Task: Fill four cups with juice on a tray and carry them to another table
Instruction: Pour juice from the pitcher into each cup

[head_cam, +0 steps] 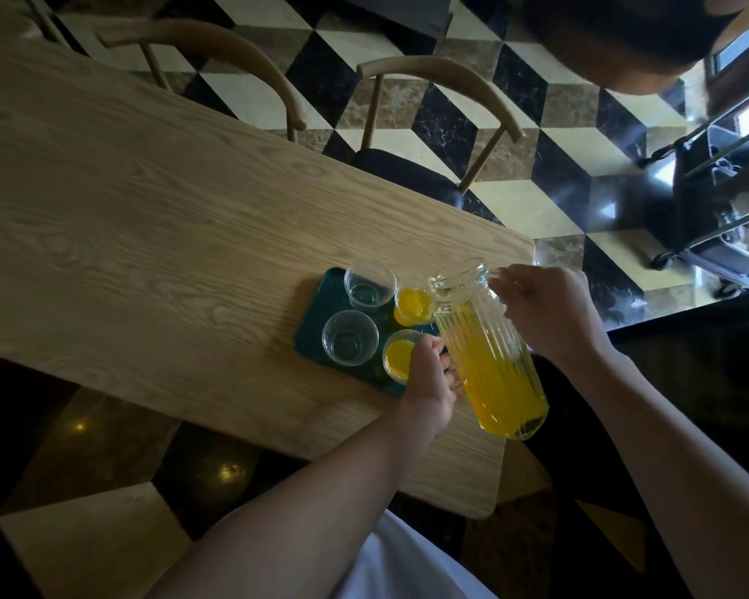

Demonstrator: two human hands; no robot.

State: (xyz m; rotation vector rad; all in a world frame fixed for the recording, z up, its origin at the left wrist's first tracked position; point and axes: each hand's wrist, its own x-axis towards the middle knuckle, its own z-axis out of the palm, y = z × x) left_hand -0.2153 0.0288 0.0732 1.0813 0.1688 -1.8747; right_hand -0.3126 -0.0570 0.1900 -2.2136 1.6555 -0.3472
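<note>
A dark green tray (316, 315) lies near the right end of a wooden table (148, 209). On it stand two empty clear cups (369, 283) (349, 338) on the left side and two cups with orange juice (414, 304) (399, 355) on the right side. A ribbed glass pitcher (489, 352) of orange juice is tilted, its spout over the far juice cup. My right hand (545, 309) grips the pitcher's handle. My left hand (429, 373) holds the pitcher's lower side beside the near juice cup.
Two wooden chairs (442, 123) (208, 58) stand at the table's far side on a checkered tile floor. A black metal cart (718, 201) is at the far right. The table's rounded corner (524, 248) is just beyond the pitcher.
</note>
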